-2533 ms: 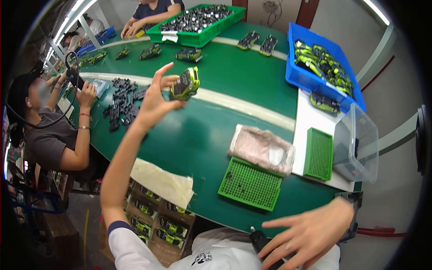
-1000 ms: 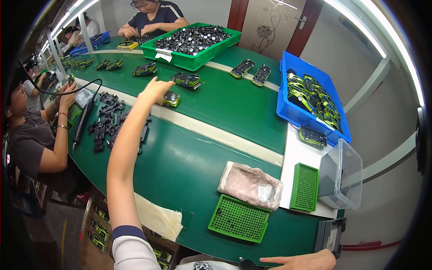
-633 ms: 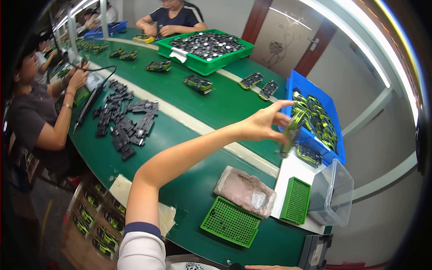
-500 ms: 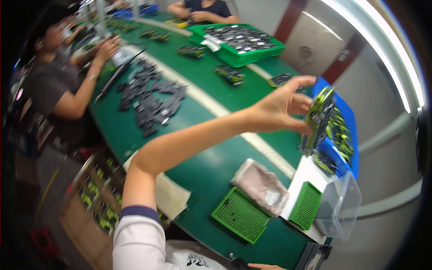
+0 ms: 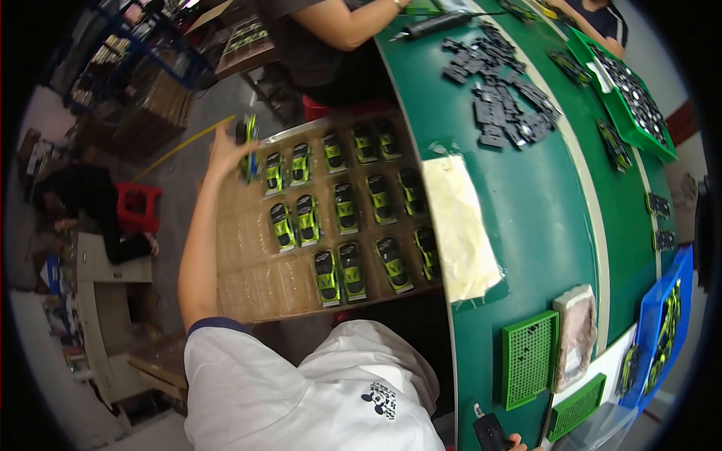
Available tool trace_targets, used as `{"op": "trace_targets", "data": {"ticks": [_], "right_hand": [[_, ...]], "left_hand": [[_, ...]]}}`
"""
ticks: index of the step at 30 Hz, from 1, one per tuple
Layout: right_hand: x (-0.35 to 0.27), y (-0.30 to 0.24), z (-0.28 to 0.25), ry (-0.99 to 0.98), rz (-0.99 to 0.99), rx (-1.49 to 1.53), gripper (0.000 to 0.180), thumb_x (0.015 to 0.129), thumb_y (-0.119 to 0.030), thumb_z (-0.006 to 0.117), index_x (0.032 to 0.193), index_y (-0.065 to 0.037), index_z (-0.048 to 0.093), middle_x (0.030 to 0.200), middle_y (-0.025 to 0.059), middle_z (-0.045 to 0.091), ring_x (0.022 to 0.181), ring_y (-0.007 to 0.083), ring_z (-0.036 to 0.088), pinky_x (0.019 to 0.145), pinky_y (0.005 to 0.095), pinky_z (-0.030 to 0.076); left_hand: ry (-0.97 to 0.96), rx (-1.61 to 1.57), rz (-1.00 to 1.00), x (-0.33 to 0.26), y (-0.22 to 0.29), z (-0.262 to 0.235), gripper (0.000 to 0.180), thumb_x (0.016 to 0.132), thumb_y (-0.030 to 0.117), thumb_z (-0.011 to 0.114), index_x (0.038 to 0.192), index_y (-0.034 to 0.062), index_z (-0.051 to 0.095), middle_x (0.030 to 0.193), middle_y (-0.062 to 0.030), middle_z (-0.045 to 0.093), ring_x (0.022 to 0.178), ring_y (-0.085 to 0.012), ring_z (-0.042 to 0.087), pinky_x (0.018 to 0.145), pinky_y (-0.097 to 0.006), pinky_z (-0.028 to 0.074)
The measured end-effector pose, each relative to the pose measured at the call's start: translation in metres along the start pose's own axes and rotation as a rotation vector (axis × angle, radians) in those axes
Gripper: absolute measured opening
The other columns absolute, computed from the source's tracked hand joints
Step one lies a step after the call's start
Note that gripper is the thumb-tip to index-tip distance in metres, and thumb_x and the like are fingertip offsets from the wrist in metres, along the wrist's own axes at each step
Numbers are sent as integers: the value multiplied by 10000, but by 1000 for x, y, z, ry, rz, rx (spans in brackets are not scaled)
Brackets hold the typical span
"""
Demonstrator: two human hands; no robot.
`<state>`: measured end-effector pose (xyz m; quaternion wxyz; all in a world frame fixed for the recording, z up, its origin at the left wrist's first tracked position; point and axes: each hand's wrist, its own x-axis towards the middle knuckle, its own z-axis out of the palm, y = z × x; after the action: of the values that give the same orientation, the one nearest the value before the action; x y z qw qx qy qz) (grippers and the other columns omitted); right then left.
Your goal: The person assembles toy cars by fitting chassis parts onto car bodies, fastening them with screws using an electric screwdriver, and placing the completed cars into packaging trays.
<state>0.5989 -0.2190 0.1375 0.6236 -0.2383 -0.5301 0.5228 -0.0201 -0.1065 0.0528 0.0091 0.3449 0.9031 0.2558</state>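
Head view: the left hand (image 5: 226,150) is stretched out over a cardboard tray (image 5: 248,255) that lies below the edge of the green desk (image 5: 526,195). Its grip is closed on a green toy car (image 5: 247,143), held upright between the fingertips, just above the tray's far left corner. Right beside the grip, toward the desk, rows of matching green toy cars (image 5: 346,218) lie flat in the tray. Beyond those, at the desk's edge, a pale cloth sheet (image 5: 459,225) hangs over the rim. Well apart from the grip, dark car parts (image 5: 504,98) are scattered on the desk in front of a seated person (image 5: 338,30). Only the fingertips of the right hand (image 5: 519,443) show at the lower edge, next to a black device (image 5: 490,432); whether that grip is open or closed cannot be told.
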Motion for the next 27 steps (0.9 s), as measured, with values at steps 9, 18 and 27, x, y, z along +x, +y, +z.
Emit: {"op": "trace_targets", "data": {"ticks": [9,18,27], "right_hand": [[10,37,49,465,-349,-333,515,786,-372,593,1127,-62,363,859,96,435,675,227,463,574,342,430],[18,34,50,665,-449,-419,658,710,-403,660,1134,-74,278,859,37,396,544,148,500,450,269,442],[31,-13,16,774,-559,-213,725,779,-437,565,1273,-43,209,788,33,371,498,88,414,384,217,399]], "left_hand": [[-473,220,-573,-94,-158,58,973,468,268,814,1212,-99,306,1124,-295,467,1012,-328,513,848,-394,419],[-8,-73,93,-53,33,55,544,707,209,684,1120,22,382,1011,-199,551,923,-328,554,757,-372,444],[-365,-646,1031,-99,315,41,376,686,69,663,1020,8,500,965,-127,571,898,-225,564,806,-305,432]]}}
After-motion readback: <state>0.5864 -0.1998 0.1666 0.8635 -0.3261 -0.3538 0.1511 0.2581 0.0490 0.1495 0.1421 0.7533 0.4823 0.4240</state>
